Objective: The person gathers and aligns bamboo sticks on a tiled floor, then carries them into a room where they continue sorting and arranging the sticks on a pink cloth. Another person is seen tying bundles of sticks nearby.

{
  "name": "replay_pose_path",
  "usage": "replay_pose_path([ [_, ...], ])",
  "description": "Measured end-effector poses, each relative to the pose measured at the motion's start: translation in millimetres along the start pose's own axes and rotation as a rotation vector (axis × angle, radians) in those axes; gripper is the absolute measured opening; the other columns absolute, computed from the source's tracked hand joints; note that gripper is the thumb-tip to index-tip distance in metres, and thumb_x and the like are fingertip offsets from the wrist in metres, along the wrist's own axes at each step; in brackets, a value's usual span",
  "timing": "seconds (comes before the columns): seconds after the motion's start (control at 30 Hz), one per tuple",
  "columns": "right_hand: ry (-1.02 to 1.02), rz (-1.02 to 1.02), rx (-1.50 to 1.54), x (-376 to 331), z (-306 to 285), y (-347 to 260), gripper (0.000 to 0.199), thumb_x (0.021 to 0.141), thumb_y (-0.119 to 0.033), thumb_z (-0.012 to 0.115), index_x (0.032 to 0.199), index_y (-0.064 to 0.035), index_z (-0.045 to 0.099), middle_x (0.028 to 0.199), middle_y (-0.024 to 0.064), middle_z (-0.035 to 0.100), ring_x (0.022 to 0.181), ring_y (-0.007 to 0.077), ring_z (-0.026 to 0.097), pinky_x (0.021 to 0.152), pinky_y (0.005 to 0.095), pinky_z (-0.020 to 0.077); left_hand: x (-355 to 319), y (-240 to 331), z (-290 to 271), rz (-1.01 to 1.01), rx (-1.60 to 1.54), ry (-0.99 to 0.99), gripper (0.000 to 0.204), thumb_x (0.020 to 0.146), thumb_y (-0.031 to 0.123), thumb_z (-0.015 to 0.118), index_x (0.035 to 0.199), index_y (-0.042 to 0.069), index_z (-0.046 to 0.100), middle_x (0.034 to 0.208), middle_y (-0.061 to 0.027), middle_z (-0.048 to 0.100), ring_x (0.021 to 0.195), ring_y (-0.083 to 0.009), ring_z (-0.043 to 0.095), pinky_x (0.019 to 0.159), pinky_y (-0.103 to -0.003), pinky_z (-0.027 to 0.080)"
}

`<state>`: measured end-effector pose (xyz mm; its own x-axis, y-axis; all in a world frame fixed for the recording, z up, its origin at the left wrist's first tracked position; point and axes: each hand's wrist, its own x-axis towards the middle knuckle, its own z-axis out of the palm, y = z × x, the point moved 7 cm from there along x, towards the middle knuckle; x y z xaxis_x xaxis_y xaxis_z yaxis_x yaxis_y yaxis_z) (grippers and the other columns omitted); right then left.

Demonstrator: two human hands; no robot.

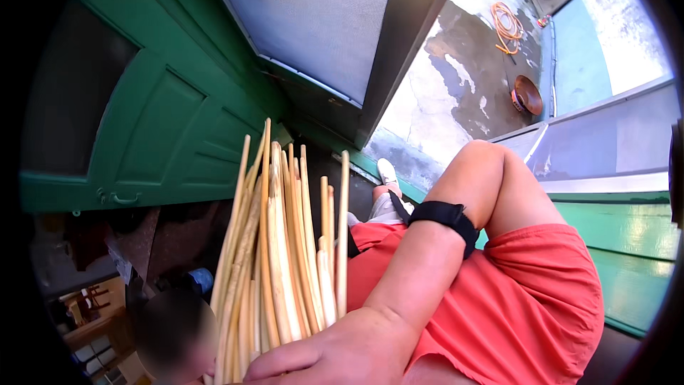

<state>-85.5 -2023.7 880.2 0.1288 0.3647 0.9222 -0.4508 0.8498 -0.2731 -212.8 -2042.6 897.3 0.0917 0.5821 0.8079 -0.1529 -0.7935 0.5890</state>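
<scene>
A bundle of long, pale wooden sticks (pixel 281 257) of uneven length rises from the lower edge, their ends fanned slightly apart. My right hand (pixel 324 356) lies across the bundle's near end, its fingers curled over the sticks and partly cut off by the lower edge. My right arm is bent sharply at the elbow, with a black strap (pixel 449 221) round the forearm. Against my red shirt (pixel 499 299) the rightmost sticks stand close to my body. My left hand does not show.
Green panelled door (pixel 164 121) at left; screen panel (pixel 313 22) standing ahead. Beyond the doorway lie a coiled orange hose (pixel 506 27) and a brown bowl-shaped pan (pixel 526 94) on wet concrete. A green ledge (pixel 627 235) runs at right. A blurred dark shape (pixel 167 328) is at lower left.
</scene>
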Motion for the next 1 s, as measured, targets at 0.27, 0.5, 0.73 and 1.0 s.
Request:
replay_pose_path([
  [0.27,0.051,-0.002,-0.072,-0.1,-15.2,-8.0,0.026,0.091,-0.018,0.048,0.114,-0.017,0.061,0.114,0.0151,0.055,0.098,0.0303,0.054,0.073,0.0336,0.0451,-3.8,-9.2,21.9,-0.031,-0.074,0.067,0.041,0.091,0.038,0.045,0.132,0.038,0.04,0.117,0.0031,0.054,0.112,-0.0249,0.043,0.089,-0.05,0.026],
  [0.5,0.035,0.011,-0.032,1.7,-16.4,-14.7,0.024,0.092,-0.018,0.047,0.112,-0.0159,0.061,0.109,0.0142,0.055,0.089,0.0289,0.053,0.07,0.0326,0.0446,-6.1,-8.3,20.3,-0.005,-0.128,-0.034,0.04,0.093,0.036,0.043,0.132,0.039,0.04,0.117,0.0043,0.053,0.112,-0.0238,0.043,0.089,-0.049,0.027],
  [0.73,-0.063,0.027,0.058,-9.0,-23.5,-12.8,0.027,0.093,-0.015,0.043,0.115,-0.0131,0.059,0.113,0.0155,0.051,0.096,0.0307,0.049,0.079,0.0382,0.0445,-18.1,-11.6,4.3,-0.04,-0.283,-0.202,0.04,0.092,0.033,0.044,0.132,0.038,0.04,0.119,0.0037,0.054,0.11,-0.0233,0.045,0.089,-0.048,0.028],
  [1.0,-0.239,0.196,0.522,-11.3,-37.2,-9.4,0.034,0.095,-0.02,0.038,0.118,-0.0034,0.057,0.117,0.0162,0.052,0.103,0.0331,0.045,0.092,0.0415,0.0372,16.3,-35.5,34.6,-0.104,-0.607,-0.665,0.039,0.089,0.031,0.052,0.126,0.039,0.046,0.116,0.004,0.059,0.105,-0.0198,0.048,0.089,-0.041,0.029],
])
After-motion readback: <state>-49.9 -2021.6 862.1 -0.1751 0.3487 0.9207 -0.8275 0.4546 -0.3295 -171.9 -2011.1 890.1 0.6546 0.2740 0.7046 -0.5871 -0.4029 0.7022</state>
